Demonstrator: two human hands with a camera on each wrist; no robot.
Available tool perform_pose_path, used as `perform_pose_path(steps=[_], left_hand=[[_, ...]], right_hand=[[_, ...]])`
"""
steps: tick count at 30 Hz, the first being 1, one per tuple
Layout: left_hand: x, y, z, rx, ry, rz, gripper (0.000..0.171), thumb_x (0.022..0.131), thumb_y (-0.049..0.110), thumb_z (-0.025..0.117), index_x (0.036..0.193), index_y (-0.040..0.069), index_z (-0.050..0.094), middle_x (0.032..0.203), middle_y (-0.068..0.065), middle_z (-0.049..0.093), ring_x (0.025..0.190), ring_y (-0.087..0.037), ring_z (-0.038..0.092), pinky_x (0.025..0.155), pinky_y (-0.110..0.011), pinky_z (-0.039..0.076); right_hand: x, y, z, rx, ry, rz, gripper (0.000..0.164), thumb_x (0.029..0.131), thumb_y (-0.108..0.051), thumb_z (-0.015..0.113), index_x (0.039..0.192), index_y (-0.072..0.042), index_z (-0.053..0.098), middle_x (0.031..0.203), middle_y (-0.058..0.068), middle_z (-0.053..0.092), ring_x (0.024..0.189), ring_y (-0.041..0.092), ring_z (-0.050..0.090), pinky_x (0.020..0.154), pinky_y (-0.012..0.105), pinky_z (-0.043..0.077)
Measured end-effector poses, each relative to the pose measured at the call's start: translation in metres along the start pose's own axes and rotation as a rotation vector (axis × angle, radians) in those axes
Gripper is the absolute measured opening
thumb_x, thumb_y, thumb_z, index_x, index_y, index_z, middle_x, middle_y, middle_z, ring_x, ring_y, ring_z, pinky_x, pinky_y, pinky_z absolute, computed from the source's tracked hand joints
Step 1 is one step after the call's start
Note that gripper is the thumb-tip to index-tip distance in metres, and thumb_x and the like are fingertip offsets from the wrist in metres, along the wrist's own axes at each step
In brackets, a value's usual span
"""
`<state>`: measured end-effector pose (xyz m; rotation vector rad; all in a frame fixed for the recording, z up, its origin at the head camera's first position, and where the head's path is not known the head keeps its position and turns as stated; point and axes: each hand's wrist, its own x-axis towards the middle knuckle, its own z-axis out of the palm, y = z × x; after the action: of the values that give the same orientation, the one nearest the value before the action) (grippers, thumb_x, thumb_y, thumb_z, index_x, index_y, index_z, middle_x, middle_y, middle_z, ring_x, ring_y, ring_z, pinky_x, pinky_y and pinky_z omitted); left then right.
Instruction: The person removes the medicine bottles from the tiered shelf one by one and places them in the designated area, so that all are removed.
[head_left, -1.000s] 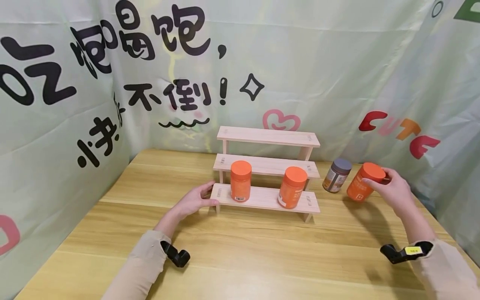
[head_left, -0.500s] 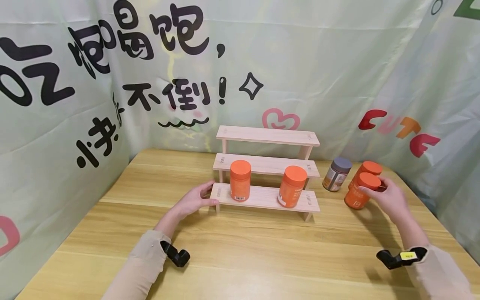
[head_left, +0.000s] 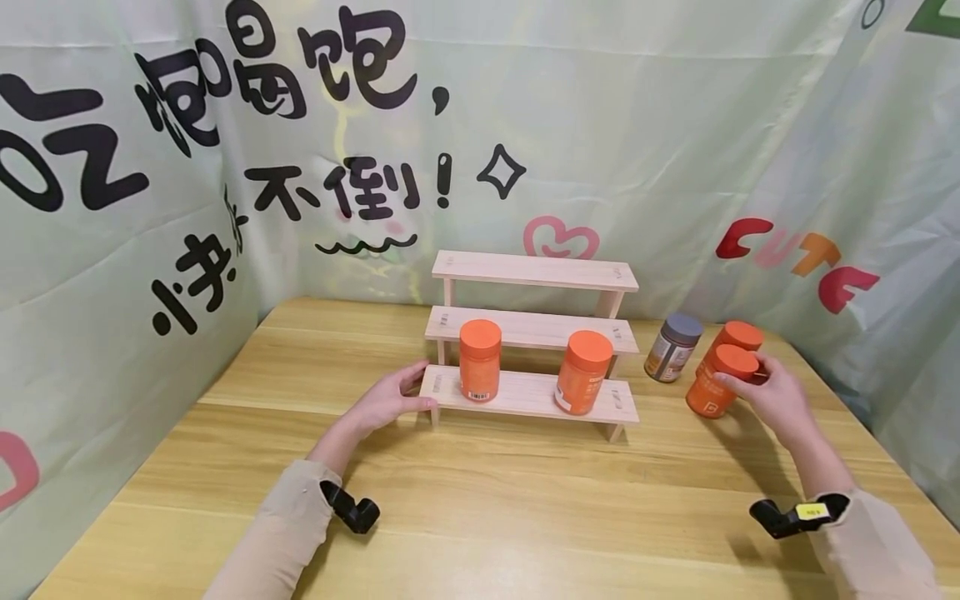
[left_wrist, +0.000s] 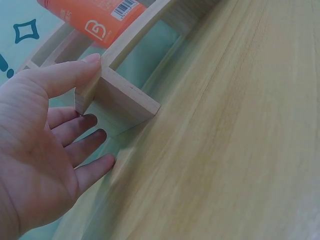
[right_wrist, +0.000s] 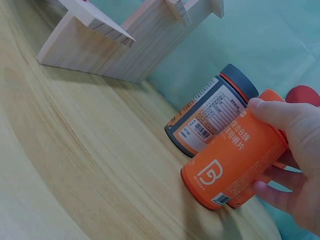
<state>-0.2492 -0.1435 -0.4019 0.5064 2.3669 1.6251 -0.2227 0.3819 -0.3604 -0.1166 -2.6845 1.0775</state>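
Note:
My left hand point(head_left: 390, 396) holds the left end of the lowest step of a three-step wooden display rack point(head_left: 525, 396). In the left wrist view its thumb lies on the step's edge and the other fingers reach past the end. On that step stand two orange supplement bottles, one at left point(head_left: 480, 362) and one at right point(head_left: 585, 375). To the rack's right, my right hand point(head_left: 776, 396) grips another orange supplement bottle point(right_wrist: 232, 157) between thumb and fingers, slightly tilted. Whether its base touches the table is unclear. One more orange bottle point(head_left: 738, 335) stands behind it, partly hidden.
A bottle with a dark grey lid point(head_left: 672, 350) stands between the rack and the orange bottles at right. The wooden table point(head_left: 525, 508) runs back to a printed cloth backdrop point(head_left: 637, 125). Both wrists wear black camera mounts.
My right hand has moved the gripped orange bottle slightly left and toward me, uncovering the orange bottle behind it. In the last half second it barely shifts. The left hand keeps its place.

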Motion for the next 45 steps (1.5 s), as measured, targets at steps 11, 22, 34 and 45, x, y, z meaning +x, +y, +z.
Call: perform_pose_path(steps=[11,22,34,45], left_hand=[[0.0,-0.001,0.001,0.001,-0.004,-0.001,0.081,0.084,0.015,0.069,0.145,-0.004,0.019,0.147,-0.024,0.025,0.134,-0.036,0.025,0.11,-0.046,0.019],[0.001,-0.001,-0.001,0.015,0.002,-0.004,0.081,0.084,0.016,0.069,0.145,-0.003,0.019,0.147,-0.024,0.024,0.134,-0.036,0.025,0.11,-0.046,0.02],[0.003,-0.002,-0.001,0.017,0.003,-0.003,0.083,0.083,0.019,0.07,0.145,-0.004,0.019,0.147,-0.023,0.025,0.134,-0.036,0.026,0.11,-0.046,0.02],[0.002,-0.003,-0.001,0.008,0.001,-0.004,0.084,0.083,0.019,0.071,0.145,-0.004,0.019,0.147,-0.023,0.024,0.135,-0.035,0.025,0.11,-0.045,0.02]], right_hand=[[0.001,-0.007,-0.007,0.043,0.029,-0.016,0.078,0.091,-0.034,0.057,0.142,0.011,0.018,0.133,0.035,0.033,0.114,0.046,0.035,0.081,0.036,0.038],[0.006,-0.042,-0.031,0.031,0.068,-0.025,0.077,0.09,-0.04,0.057,0.145,0.001,0.023,0.131,0.025,0.04,0.114,0.038,0.038,0.068,0.011,0.04],[0.004,-0.091,-0.03,0.127,-0.004,-0.107,0.073,0.089,-0.042,0.058,0.144,-0.005,0.029,0.113,-0.011,0.052,0.097,-0.005,0.045,0.072,0.001,0.04],[0.002,-0.143,-0.015,0.184,-0.08,-0.219,0.063,0.089,-0.034,0.061,0.141,-0.008,0.037,0.12,-0.004,0.057,0.101,-0.005,0.049,0.079,0.006,0.04]])
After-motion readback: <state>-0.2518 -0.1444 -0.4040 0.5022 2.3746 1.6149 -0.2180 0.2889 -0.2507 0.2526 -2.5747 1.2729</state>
